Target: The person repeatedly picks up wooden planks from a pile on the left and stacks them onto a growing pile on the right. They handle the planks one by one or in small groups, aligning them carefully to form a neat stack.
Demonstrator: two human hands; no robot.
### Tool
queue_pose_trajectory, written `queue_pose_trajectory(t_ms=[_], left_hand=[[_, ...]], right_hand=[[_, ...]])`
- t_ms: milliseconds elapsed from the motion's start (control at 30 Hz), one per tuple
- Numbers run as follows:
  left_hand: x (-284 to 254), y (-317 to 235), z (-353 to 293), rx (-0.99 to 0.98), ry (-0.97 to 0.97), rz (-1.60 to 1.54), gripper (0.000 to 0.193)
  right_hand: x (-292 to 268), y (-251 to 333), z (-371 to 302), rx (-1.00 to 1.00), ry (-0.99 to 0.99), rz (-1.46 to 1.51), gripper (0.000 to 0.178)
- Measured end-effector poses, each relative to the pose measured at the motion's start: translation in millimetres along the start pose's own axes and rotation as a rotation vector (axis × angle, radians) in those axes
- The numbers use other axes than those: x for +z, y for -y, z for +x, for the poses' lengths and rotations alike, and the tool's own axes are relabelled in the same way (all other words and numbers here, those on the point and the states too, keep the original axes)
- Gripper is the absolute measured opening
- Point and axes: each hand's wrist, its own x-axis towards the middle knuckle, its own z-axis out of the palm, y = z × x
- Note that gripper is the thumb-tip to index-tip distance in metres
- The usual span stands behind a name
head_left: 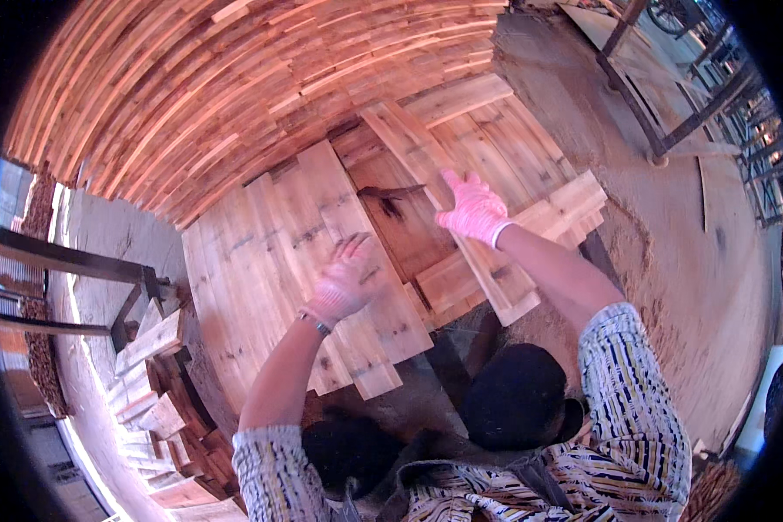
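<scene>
Wooden plank (461, 217): stiff, light, splintery | right hand (471, 209) clasping its edge | left hand (348, 280) flat, released, on boards (322, 261) | grip mid-length.

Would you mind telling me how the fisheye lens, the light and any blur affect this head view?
Head view: straight planks in the stacked wall bow strongly toward the rim, and black corners frame the picture; light is warm and even on the boards, with dark shadow beneath them; the left hand looks slightly smeared, while the right hand on a plank is sharper.
</scene>
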Motion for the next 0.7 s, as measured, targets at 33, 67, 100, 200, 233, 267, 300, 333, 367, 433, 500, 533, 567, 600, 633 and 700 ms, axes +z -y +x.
queue_pose_trajectory(t_ms=[33, 67, 100, 200, 233, 267, 300, 333, 367, 433, 500, 533, 567, 600, 633, 700], left_hand=[[-5.2, 2.9, -6.6, -0.014, -0.010, 0.055, 0.064], [-9.3, 0.1, -18.0, -0.048, -0.013, 0.109, 0.065], [-16.7, -1.6, -25.6, -0.099, -0.018, 0.188, 0.068], [-41.6, 8.2, -21.3, -0.175, -0.054, 0.367, 0.076], [-43.6, 16.1, -18.9, -0.166, -0.056, 0.376, 0.079], [-37.9, 16.5, -17.8, -0.160, -0.051, 0.368, 0.082], [-34.1, 16.4, -20.4, -0.280, -0.018, 0.389, 0.085], [-31.1, 14.8, -25.2, -0.400, 0.020, 0.411, 0.088], [-30.5, 11.2, -25.8, -0.508, 0.060, 0.441, 0.090], [-11.1, 17.5, -41.8, -0.500, 0.075, 0.479, 0.094], [-2.9, 30.4, -51.2, -0.490, 0.097, 0.492, 0.099], [1.8, 25.1, -48.2, -0.501, 0.132, 0.465, 0.099], [10.1, 17.8, -38.4, -0.504, 0.155, 0.432, 0.100], [5.5, 13.4, -31.6, -0.520, 0.172, 0.429, 0.100], [2.9, 10.5, -26.2, -0.520, 0.183, 0.406, 0.101], [4.4, 18.9, -31.8, -0.542, 0.186, 0.393, 0.102]], right_hand=[[-11.2, -3.8, -1.9, 0.025, 0.012, 0.024, 0.091], [-14.7, -10.5, -1.5, 0.023, -0.028, 0.048, 0.092], [-14.6, -17.4, 2.5, 0.014, -0.068, 0.081, 0.093], [-35.1, -21.3, -3.1, -0.007, -0.146, 0.123, 0.094], [-45.8, -18.3, -8.2, -0.003, -0.180, 0.093, 0.094], [-49.5, -21.8, -12.9, 0.009, -0.203, 0.052, 0.094], [-49.5, -25.2, -14.6, 0.007, -0.202, 0.079, 0.094], [-43.7, -25.5, -14.8, -0.035, -0.195, 0.083, 0.095], [-35.5, -22.0, -14.5, -0.070, -0.197, 0.098, 0.095], [-14.5, -2.2, -13.5, -0.122, -0.212, 0.135, 0.091], [10.7, 32.0, -9.5, -0.153, -0.132, 0.192, 0.084], [22.0, 48.4, -13.9, -0.146, -0.096, 0.139, 0.081], [31.4, 64.1, -18.1, -0.136, -0.071, 0.075, 0.079], [34.9, 76.5, -15.4, -0.147, -0.053, 0.036, 0.076], [36.9, 73.2, -5.0, -0.181, -0.105, 0.075, 0.075], [50.0, 63.5, 4.7, -0.272, -0.161, 0.154, 0.072]])
